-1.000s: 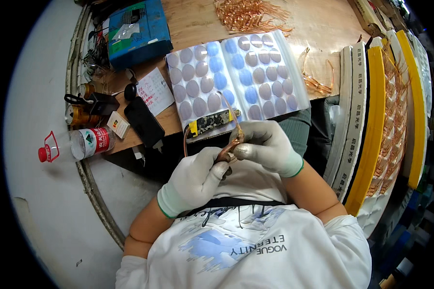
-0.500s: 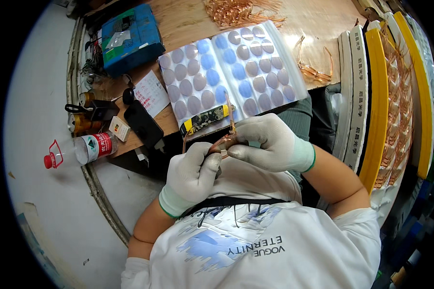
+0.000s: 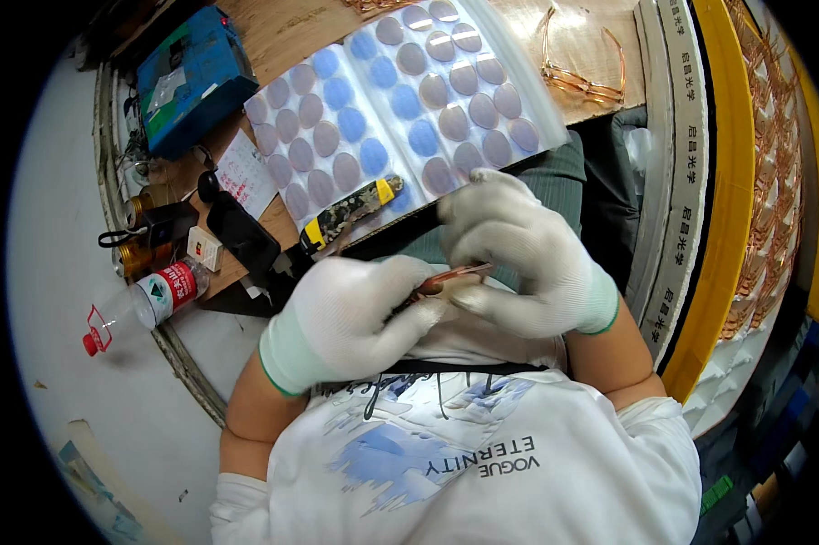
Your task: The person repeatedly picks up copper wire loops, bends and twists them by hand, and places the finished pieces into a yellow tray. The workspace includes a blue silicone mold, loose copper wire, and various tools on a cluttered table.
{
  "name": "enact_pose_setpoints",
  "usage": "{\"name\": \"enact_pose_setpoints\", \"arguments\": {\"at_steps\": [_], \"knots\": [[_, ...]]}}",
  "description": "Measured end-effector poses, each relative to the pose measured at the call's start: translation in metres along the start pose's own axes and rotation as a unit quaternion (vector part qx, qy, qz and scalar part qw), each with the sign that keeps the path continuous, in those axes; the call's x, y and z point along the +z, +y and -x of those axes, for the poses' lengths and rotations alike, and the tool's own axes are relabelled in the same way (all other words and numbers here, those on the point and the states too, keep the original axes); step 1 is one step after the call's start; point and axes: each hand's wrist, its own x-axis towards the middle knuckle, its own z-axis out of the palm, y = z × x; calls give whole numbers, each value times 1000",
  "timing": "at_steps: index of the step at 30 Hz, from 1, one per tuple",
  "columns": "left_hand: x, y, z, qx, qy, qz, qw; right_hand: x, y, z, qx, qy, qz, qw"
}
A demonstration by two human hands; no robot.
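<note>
Between my hands, low in front of my shirt, is a copper-coloured eyeglass frame (image 3: pixel 459 272) seen nearly edge-on. My left hand (image 3: pixel 350 318), in a white knit glove with a mint cuff, pinches one end of it between thumb and fingers. The other end lies between the thumb and curled fingers of my right hand (image 3: pixel 532 259), gloved alike; its upper fingertips are slightly blurred. My fingers hide most of the frame. Just beyond them, a lens sheet (image 3: pixel 387 136) with rows of round tinted lenses in clear pockets lies across the table edge.
A yellow and camouflage-patterned utility knife (image 3: pixel 350 215) rests on the lens sheet. To the left are a phone (image 3: pixel 243 232), a small white box (image 3: pixel 204 247), a plastic bottle (image 3: pixel 146 302) and a blue case (image 3: pixel 192 86). Loose eyeglass frames (image 3: pixel 584 84) lie far right, beside stacked trays (image 3: pixel 732 182).
The eyeglass frame has tilted from an upright temple to lying nearly flat. My left hand has rolled over and moved left; my right fingers have lifted and curled. The view has shifted.
</note>
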Motion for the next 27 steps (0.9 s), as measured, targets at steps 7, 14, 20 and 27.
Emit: {"name": "enact_pose_setpoints", "arguments": {"at_steps": [7,14,20,27], "knots": [[50,-98,-84,-136,83,-135,978,-50,9,23,160,207,-115,958],[71,-87,-93,-163,16,-203,965,-35,2,13,317,242,-330,856],[39,-49,-62,-110,118,4,987,-12,1,5,241,295,-358,852],[12,-21,-9,-119,239,402,876,32,-6,7,172,101,-195,960]]}}
